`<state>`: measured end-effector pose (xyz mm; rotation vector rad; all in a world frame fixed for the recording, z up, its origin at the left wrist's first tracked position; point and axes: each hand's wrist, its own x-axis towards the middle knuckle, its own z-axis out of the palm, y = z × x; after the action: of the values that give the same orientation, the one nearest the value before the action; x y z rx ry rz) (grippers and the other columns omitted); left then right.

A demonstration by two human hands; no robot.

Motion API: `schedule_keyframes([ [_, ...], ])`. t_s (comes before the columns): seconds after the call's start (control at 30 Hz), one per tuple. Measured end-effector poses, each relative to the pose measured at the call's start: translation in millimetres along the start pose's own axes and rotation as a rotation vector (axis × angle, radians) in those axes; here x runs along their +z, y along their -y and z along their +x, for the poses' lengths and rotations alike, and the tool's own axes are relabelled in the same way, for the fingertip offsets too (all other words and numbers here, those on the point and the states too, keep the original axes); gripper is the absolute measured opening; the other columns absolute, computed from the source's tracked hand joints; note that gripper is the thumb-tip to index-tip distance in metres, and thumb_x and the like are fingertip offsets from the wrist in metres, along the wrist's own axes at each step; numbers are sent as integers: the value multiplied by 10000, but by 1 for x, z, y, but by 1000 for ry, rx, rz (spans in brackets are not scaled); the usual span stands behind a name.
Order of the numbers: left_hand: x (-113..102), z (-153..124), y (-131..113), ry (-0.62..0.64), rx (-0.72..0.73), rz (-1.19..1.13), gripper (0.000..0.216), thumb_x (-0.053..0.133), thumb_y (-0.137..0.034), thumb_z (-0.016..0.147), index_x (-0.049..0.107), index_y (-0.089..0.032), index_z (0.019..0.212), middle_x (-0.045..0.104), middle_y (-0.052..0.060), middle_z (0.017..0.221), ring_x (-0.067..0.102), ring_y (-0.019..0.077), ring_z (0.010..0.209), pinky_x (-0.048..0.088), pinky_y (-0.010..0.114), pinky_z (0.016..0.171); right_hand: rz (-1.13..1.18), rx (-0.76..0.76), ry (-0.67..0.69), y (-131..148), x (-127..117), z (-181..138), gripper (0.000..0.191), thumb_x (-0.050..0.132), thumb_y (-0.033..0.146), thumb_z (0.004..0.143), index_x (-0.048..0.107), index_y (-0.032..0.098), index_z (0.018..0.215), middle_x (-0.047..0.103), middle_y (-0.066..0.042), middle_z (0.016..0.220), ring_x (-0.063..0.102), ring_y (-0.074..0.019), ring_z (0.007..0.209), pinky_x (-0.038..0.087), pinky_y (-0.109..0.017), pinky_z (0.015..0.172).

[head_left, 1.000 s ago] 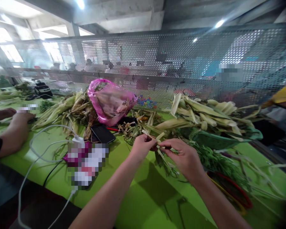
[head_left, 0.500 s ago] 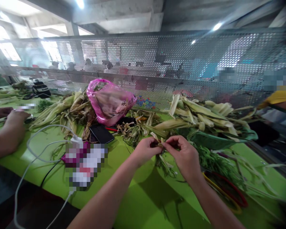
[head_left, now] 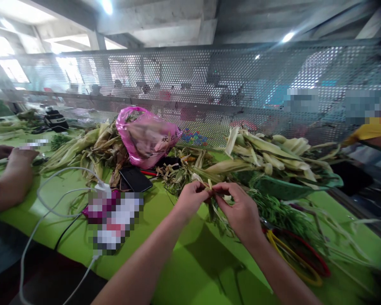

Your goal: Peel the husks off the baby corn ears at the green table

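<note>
My left hand [head_left: 192, 200] is closed in a pinch on a small bundle of pale corn husk strips [head_left: 210, 184]. Fingertip to fingertip with it, my right hand [head_left: 241, 212] pinches the same husk strips from the other side. Thin green and dry leafy ends [head_left: 216, 218] hang below the fingers, over the green tabletop [head_left: 190, 271]. How the strips are folded or wound between the fingers is partly hidden. Behind the hands lies a tangle of dry husk scraps [head_left: 174, 180].
Husks [head_left: 273, 152] fill a green basket [head_left: 282, 186] at right, near green sprigs [head_left: 273, 212] and red-and-yellow loop handles [head_left: 305, 267]. Left are a pink bag [head_left: 139, 140], a dark phone [head_left: 135, 178], a blurred-out device [head_left: 117, 224] with a white cable [head_left: 28, 241], and another person's arm [head_left: 15, 178].
Both hands have shifted slightly, the right one leftward, closer against the left. The pale husk end now stands up between the fingertips. More of the yellow handle shows beside my right wrist.
</note>
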<state>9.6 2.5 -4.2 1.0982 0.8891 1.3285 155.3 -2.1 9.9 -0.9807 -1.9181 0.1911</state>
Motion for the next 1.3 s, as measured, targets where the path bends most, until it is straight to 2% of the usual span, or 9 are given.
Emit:
schedule_keyframes([
  [0.27, 2, -2, 1, -19, -11, -74, 150, 641, -237, 685, 605, -103, 741, 557, 7, 665, 488, 86, 583, 400, 240, 607, -17, 91, 22, 4, 1, -3, 79, 585, 249, 837, 638, 211, 882, 690, -37, 827, 639, -201, 744, 492, -324, 711],
  [0.53, -2, -2, -9, -11, -48, -135, 229, 709, -298, 645, 609, -107, 721, 561, 4, 663, 480, 77, 563, 411, 233, 594, 340, 344, 15, -10, 1, 2, 229, 665, 383, 799, 638, 191, 920, 686, -49, 835, 628, -198, 742, 510, -330, 703],
  [0.6, -4, -1, -9, 29, -69, -78, 215, 698, -295, 653, 610, -113, 725, 551, -4, 651, 472, 77, 557, 396, 232, 586, 308, 297, 30, -12, -1, 3, 206, 649, 368, 819, 665, 199, 936, 695, -49, 859, 631, -200, 765, 504, -337, 732],
  [0.77, -7, 1, -2, 97, -36, 208, 118, 580, -252, 746, 569, -142, 703, 462, -41, 606, 394, 75, 552, 330, 224, 562, 100, 6, 31, -5, -5, 4, 86, 638, 273, 842, 706, 228, 871, 681, -37, 851, 632, -197, 797, 485, -327, 765],
  [0.9, -8, -1, -2, 146, 57, 520, 113, 547, -245, 763, 545, -157, 692, 469, -33, 642, 413, 102, 630, 326, 230, 588, 90, -61, 92, -5, -9, 7, 88, 652, 275, 830, 727, 243, 865, 650, -37, 829, 619, -197, 782, 485, -322, 724],
  [1.0, -8, -3, -6, 205, 132, 669, 113, 511, -233, 774, 530, -166, 685, 477, -27, 669, 430, 114, 669, 342, 236, 617, 157, 17, 99, -11, -10, 9, 96, 697, 329, 787, 725, 239, 805, 622, -37, 804, 598, -199, 772, 479, -317, 685],
  [1.13, -7, -6, -12, 285, 180, 735, 100, 493, -219, 755, 512, -173, 668, 468, -24, 680, 430, 116, 668, 339, 236, 612, 350, 291, 128, -17, -8, 10, 258, 793, 405, 672, 646, 216, 766, 607, -7, 743, 572, -170, 685, 468, -296, 628],
  [1.2, -5, -8, -13, 307, 186, 734, 94, 513, -231, 741, 516, -174, 666, 464, -23, 674, 427, 115, 651, 334, 235, 596, 488, 420, 158, -17, -8, 9, 348, 832, 416, 614, 618, 214, 802, 609, 8, 727, 575, -161, 675, 474, -285, 625],
  [1.3, -4, -8, -12, 325, 210, 698, 132, 539, -279, 760, 550, -174, 680, 500, -12, 681, 448, 124, 654, 356, 238, 607, 640, 513, 179, -15, -7, 9, 407, 837, 408, 606, 645, 208, 904, 662, -19, 814, 614, -185, 777, 503, -307, 702],
])
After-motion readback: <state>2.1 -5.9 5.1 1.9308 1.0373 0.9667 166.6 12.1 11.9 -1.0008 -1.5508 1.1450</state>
